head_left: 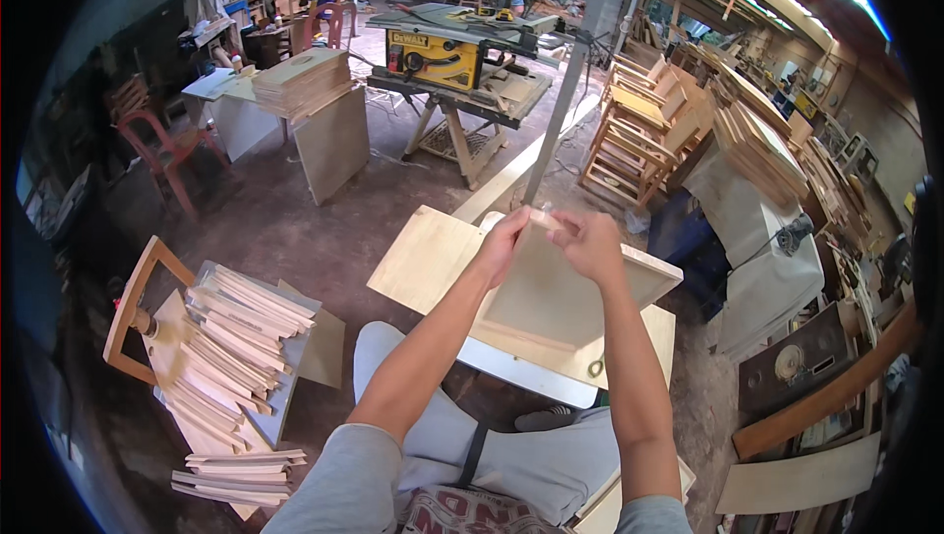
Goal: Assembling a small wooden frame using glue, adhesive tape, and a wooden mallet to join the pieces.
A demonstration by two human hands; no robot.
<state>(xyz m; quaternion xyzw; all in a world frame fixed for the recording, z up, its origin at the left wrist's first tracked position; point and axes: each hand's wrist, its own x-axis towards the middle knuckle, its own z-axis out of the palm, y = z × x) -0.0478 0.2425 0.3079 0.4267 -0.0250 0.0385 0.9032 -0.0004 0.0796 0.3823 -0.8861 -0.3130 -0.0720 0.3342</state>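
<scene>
Above the far end of a light wooden panel with raised edges (551, 283), both of my hands meet. My left hand (503, 244) pinches one end of a small pale piece (544, 220), and the fingers of my right hand (590, 242) close on its other end. It could be wood or a folded strip; its kind is too small to make out. The panel rests tilted on plywood boards over a white-edged table (526, 365) in front of my lap. A small greenish ring-shaped thing (596, 368) lies near the table's front right.
To my left, many thin curved wooden strips (231, 347) lie in a pile on a board-topped chair (133, 332). Ahead stands a yellow table saw (433, 57); left of it, stacked panels (300, 82). A metal post (565, 111) rises beyond my hands. Wooden chairs (644, 131) stand right.
</scene>
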